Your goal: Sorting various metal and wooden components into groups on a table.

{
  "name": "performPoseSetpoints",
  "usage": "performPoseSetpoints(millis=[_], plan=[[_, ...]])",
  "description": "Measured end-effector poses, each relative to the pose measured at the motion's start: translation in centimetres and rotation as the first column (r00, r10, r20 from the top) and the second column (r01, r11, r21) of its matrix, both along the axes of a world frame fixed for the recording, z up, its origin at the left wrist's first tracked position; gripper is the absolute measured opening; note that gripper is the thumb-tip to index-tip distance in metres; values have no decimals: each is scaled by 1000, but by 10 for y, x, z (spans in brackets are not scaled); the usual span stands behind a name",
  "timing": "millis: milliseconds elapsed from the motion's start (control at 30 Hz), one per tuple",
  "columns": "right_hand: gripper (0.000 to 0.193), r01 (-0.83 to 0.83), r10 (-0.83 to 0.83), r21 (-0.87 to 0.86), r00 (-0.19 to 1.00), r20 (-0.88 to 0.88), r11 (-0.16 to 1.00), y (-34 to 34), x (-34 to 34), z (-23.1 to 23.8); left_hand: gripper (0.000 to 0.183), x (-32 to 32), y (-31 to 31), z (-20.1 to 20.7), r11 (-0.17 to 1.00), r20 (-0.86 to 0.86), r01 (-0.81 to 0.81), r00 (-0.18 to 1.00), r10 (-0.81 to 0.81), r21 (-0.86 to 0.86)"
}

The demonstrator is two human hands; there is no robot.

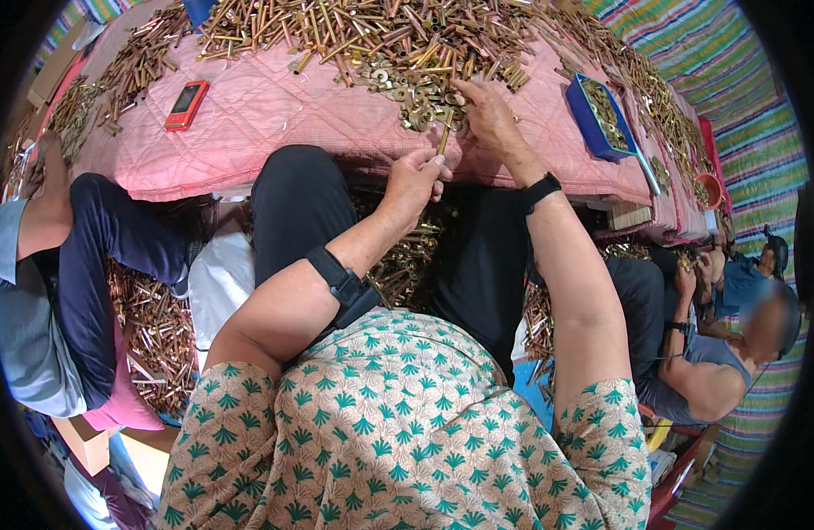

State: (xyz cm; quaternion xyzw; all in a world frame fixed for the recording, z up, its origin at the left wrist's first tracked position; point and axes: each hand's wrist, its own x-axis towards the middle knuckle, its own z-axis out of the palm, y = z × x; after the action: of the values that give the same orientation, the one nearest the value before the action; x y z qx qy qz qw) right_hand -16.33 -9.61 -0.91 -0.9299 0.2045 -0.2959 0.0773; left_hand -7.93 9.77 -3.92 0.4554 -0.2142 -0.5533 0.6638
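Brass tube pinched near its lower end betw. thumb & fingers of L hand; long axis approx. 12–1 o'clock, slight R lean; far end at near edge of the washer pile, contact w/ washers can't tell; tube lies ~1 o'clock from L hand, ~8 from R hand; L nearer (holding it), R just beside, at ~2 o'clock of L; R fingers half-bent, reaching to ~10–11 o'clock over R side of washers, palm down-ish; whether R grips anything, can't tell; L forearm in from ~7, elbow bent, fingers curled; R forearm in from ~5, straighter; heap of tubes at 12, past washers; blue tray at ~3 of R hand, apart.
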Motion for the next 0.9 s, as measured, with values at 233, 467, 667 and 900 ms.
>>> performPoseSetpoints(millis=[233, 467, 667, 900], plan=[[47, 47, -49, 114, 999, 21, 992, 14, 14, 2, 19, 2, 4, 2, 1000, 12, 29, 1000, -29, 7], [52, 297, -302, -58, 937, -173, 953, -31, 9, -22, 20, -5, 7, 0, 999, 2, 41, 999, -41, 15], [33, 421, -418, -50, 865, -278, 905, -15, 8, -4, 21, 0, 11, -5, 998, 25, 58, 998, -59, 20], [14, 342, -362, 192, 929, 75, 920, 4, -44, 18, 21, -1, 8, 0, 999, 12, 48, 999, -48, -12]])
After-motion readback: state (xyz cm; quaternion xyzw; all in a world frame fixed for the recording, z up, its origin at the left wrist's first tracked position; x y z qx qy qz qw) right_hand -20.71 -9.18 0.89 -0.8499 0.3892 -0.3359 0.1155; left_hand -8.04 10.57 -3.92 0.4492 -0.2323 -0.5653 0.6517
